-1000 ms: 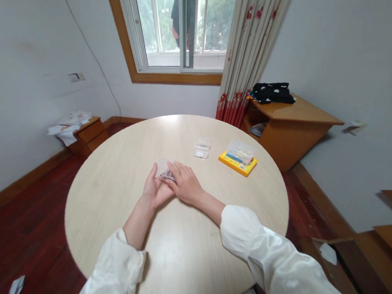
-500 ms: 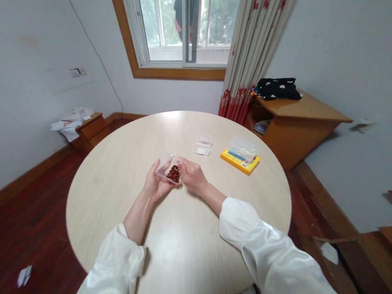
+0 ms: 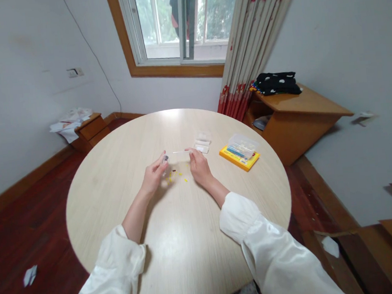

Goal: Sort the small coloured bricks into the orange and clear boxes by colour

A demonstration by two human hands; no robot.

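Observation:
My left hand (image 3: pixel 153 175) is closed on a clear plastic box, which is mostly hidden and hard to make out. Something dark shows at its fingertips. My right hand (image 3: pixel 199 166) pinches a thin clear strip (image 3: pixel 180 152), perhaps the box or its lid seen edge-on, that reaches toward the left hand. Below and between the hands are several small yellow pieces (image 3: pixel 186 180) and one dark brown piece (image 3: pixel 174 171). Whether all of these lie on the table I cannot tell. A small open clear case (image 3: pixel 202 145) rests just beyond my right hand.
The round pale table (image 3: pixel 179 259) carries a yellow box (image 3: pixel 240 159) at the right, topped by an open clear case (image 3: pixel 243 144). Past the table's right edge stands a wooden cabinet (image 3: pixel 304 122) with folded black cloth (image 3: pixel 278 83) on it. A small wooden drawer unit (image 3: pixel 92 129) is at the left.
The clear box has been tilted, and the pile of dark brown pieces inside it no longer shows. My hands have moved slightly apart. Small yellow pieces now show beneath them.

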